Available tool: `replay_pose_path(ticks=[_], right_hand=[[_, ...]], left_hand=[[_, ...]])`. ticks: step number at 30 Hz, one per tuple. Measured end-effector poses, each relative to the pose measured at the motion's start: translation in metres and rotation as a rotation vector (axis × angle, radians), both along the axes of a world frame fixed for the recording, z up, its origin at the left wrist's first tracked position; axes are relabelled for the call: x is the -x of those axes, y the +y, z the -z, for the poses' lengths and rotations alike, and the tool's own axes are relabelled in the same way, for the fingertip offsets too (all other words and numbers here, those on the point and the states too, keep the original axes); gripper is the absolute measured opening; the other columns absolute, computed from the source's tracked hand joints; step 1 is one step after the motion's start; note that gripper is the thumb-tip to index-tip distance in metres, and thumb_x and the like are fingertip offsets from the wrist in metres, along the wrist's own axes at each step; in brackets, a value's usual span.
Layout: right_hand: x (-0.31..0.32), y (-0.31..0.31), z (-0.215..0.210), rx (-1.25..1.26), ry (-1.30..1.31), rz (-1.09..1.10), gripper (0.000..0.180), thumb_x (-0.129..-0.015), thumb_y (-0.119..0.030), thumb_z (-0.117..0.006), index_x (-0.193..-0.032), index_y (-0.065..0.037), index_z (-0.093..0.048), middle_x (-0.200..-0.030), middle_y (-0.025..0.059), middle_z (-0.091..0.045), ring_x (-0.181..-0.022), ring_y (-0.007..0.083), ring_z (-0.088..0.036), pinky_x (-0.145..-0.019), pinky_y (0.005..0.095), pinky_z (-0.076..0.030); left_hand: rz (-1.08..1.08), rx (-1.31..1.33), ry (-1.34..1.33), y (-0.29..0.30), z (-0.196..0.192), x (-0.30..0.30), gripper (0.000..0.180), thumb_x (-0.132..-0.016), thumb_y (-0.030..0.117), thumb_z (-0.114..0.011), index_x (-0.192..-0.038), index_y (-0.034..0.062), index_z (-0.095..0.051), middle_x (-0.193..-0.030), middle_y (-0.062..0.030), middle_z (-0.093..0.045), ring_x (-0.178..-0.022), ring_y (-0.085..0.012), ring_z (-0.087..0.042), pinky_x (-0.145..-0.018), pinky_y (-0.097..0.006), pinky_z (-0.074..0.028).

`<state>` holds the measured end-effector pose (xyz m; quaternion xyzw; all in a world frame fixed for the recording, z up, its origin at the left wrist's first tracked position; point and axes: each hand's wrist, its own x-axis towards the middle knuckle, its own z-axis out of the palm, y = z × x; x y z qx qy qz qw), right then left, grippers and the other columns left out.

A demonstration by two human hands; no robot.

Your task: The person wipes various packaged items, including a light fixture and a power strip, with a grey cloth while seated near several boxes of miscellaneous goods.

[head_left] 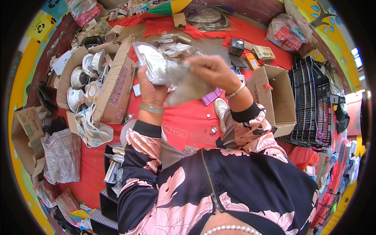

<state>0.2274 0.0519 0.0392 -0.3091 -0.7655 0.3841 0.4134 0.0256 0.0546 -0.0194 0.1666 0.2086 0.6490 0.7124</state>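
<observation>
My left hand (150,91) holds up a white item in a clear plastic pack (153,62), with the thumb along its near edge. The pack is tilted, and the exact kind of item inside cannot be made out. My right hand (214,72) is closed on a greyish-beige cloth (188,85), smeared by motion. The cloth meets or overlaps the right side of the pack; whether it presses on it is hard to tell. Below the cloth, a purple tray-like piece (212,96) lies on the red floor covering (184,121).
An open cardboard box (122,84) of round white light fittings (78,77) stands left. At right are another cardboard box (284,98) and a black plastic crate (311,100). Small boxes, including a black one (236,47), and loose parts lie ahead. My shoe (221,111) is below.
</observation>
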Motion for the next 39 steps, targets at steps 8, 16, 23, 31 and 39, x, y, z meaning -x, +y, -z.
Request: replay_pose_path(ticks=[8, 16, 23, 31, 39], right_hand=[[0.085, -0.018, 0.019, -0.693, -0.477, 0.521, 0.021, -0.077, -0.015, -0.055, -0.095, -0.006, -0.061, -0.099, 0.0076, -0.064, -0.101, 0.0241, -0.057, -0.082, 0.0381, -0.043], [0.067, -0.037, -0.008, -0.589, -0.492, 0.068, 0.023, -0.071, -0.01, -0.058, -0.094, -0.006, -0.062, -0.093, 0.0052, -0.064, -0.1, 0.0228, -0.057, -0.081, 0.0353, -0.044], [0.014, -0.02, -0.049, -0.18, 0.046, 0.234, 0.02, -0.082, -0.009, -0.059, -0.1, 0.0, -0.064, -0.084, 0.009, -0.066, -0.07, 0.0143, -0.06, -0.066, 0.0268, -0.048], [0.074, 0.029, -0.036, -0.406, -0.653, 0.435, 0.014, -0.076, -0.014, -0.056, -0.083, -0.004, -0.062, -0.085, 0.0125, -0.064, -0.083, 0.0313, -0.061, -0.074, 0.0383, -0.049], [0.131, -0.022, 0.005, -0.534, -0.772, 0.479, 0.027, -0.07, -0.012, -0.059, -0.094, 0.0, -0.057, -0.097, 0.012, -0.06, -0.092, 0.0262, -0.059, -0.077, 0.036, -0.046]], left_hand=[[0.046, -0.114, -0.091, -0.003, 0.016, -0.019, 0.044, -0.092, 0.042, -0.041, -0.116, 0.0061, -0.051, -0.11, -0.0074, -0.058, -0.102, -0.0194, -0.054, -0.093, -0.033, -0.041], [-0.018, -0.151, 0.033, -0.011, 0.001, -0.003, 0.056, -0.09, 0.053, -0.038, -0.118, 0.0059, -0.05, -0.104, -0.0091, -0.059, -0.091, -0.0221, -0.059, -0.081, -0.035, -0.049], [0.02, -0.164, -0.04, -0.007, -0.007, -0.006, 0.06, -0.092, 0.053, -0.034, -0.132, 0.009, -0.039, -0.123, -0.0079, -0.052, -0.111, -0.0241, -0.051, -0.095, -0.04, -0.042], [-0.044, -0.234, 0.129, -0.004, -0.006, -0.026, 0.05, -0.097, 0.041, -0.034, -0.137, 0.0114, -0.031, -0.133, -0.0055, -0.042, -0.121, -0.0226, -0.044, -0.102, -0.037, -0.035], [-0.113, -0.334, 0.196, 0.005, 0.022, -0.001, 0.041, -0.096, 0.04, -0.034, -0.125, 0.0123, -0.042, -0.117, -0.0066, -0.051, -0.104, -0.0201, -0.053, -0.087, -0.034, -0.045]])
